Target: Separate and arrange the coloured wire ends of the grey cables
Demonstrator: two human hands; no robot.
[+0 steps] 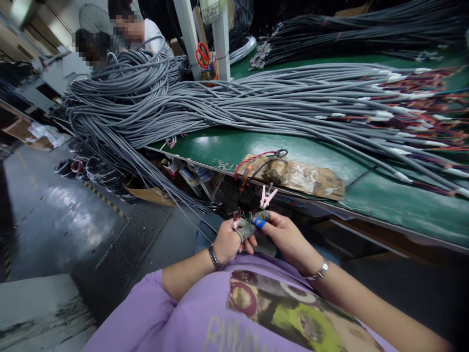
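Close to my body, my left hand (227,241) is closed around the stripped end of a grey cable, whose coloured wires (238,215) fan out above the fingers. A white band (235,225) shows at that end. My right hand (287,235) meets it from the right, thumb and fingers pinched on thin wires; their tips are partly hidden. Blue tape (259,222) wraps the right thumb, and grey covers (246,232) sit on some fingers. Just beyond the hands, a pink clip (267,196) stands at the edge of the green table (208,146).
A taped wooden board (322,182) with red and black leads lies at the table edge. Behind it stretches a large bundle of grey cables (234,107). Black cables (348,39) lie farther back. Orange-handled scissors (202,55) hang by a white post. A person (156,36) is at far left.
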